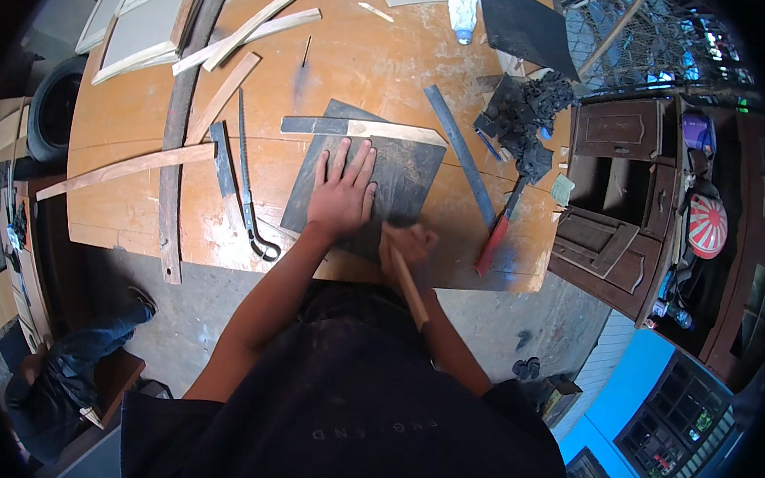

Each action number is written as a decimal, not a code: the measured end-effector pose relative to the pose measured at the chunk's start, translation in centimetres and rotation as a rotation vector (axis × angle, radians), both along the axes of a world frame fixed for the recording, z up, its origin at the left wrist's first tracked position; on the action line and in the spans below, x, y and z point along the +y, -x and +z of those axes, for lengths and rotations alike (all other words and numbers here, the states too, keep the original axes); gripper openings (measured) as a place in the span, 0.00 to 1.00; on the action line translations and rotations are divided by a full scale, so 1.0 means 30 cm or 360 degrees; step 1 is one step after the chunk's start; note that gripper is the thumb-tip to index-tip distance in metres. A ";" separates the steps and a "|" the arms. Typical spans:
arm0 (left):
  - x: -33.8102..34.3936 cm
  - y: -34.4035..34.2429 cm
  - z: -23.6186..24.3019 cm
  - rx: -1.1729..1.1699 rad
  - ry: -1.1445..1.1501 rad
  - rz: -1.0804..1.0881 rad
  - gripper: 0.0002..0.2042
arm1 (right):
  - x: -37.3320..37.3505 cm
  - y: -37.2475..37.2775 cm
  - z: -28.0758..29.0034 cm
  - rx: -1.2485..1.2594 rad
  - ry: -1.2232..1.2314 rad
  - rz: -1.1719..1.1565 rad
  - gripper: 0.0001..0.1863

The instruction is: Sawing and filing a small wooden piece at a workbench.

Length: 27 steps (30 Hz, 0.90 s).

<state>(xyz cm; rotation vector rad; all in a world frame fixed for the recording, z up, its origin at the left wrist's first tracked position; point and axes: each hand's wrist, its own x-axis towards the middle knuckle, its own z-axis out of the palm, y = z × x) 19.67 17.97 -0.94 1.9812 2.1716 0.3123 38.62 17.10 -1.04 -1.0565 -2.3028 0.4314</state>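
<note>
A dark square board (pixel 401 176) lies on the orange workbench (pixel 363 56) in front of me. My left hand (pixel 342 191) lies flat on it, fingers spread. My right hand (pixel 406 247) is closed around a wooden-handled tool (pixel 410 287) at the board's near edge; its working end is hidden under the hand. A wooden strip (pixel 358 126) lies across the board's far corner.
A metal ruler (pixel 460 153), a red-handled tool (pixel 498 232) and crumpled black material (pixel 522 118) lie to the right. A saw blade (pixel 247 181), wooden slats (pixel 124 169) and a curved dark strip (pixel 175 138) lie left. A carved wooden cabinet (pixel 620 185) stands right. A seated person (pixel 67 381) is lower left.
</note>
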 end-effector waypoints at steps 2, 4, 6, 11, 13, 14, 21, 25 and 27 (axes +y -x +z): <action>0.015 -0.007 -0.005 -0.0009 -0.0001 -0.0004 0.28 | 0.157 0.062 -0.030 0.0023 -0.0161 -0.0082 0.10; 0.017 -0.024 -0.010 -0.0018 -0.0017 -0.0029 0.29 | 0.288 0.128 -0.005 0.0034 -0.0142 -0.0108 0.10; 0.010 -0.027 -0.013 -0.0021 -0.0033 -0.0035 0.29 | 0.274 0.106 -0.020 -0.0039 -0.0087 -0.0024 0.10; -0.002 -0.008 -0.002 -0.0027 -0.0009 0.0006 0.29 | -0.073 -0.010 -0.031 0.0003 0.0156 0.0008 0.12; -0.013 -0.004 -0.019 -0.0009 0.0003 0.0011 0.28 | -0.054 -0.017 -0.005 0.0048 0.0154 0.0054 0.13; -0.005 0.001 -0.017 -0.0002 -0.0002 -0.0002 0.28 | 0.003 0.003 -0.008 0.0095 0.0000 0.0024 0.11; 0.045 -0.012 -0.001 -0.0010 -0.0052 -0.0037 0.29 | 0.206 0.076 -0.074 -0.0142 -0.0222 -0.0091 0.09; -0.004 -0.011 0.012 -0.0038 -0.0016 -0.0001 0.29 | -0.104 -0.043 0.003 -0.0099 0.0127 0.0006 0.14; 0.010 -0.014 0.008 -0.0039 -0.0061 -0.0014 0.29 | -0.113 -0.066 0.044 -0.0024 0.0322 0.0039 0.10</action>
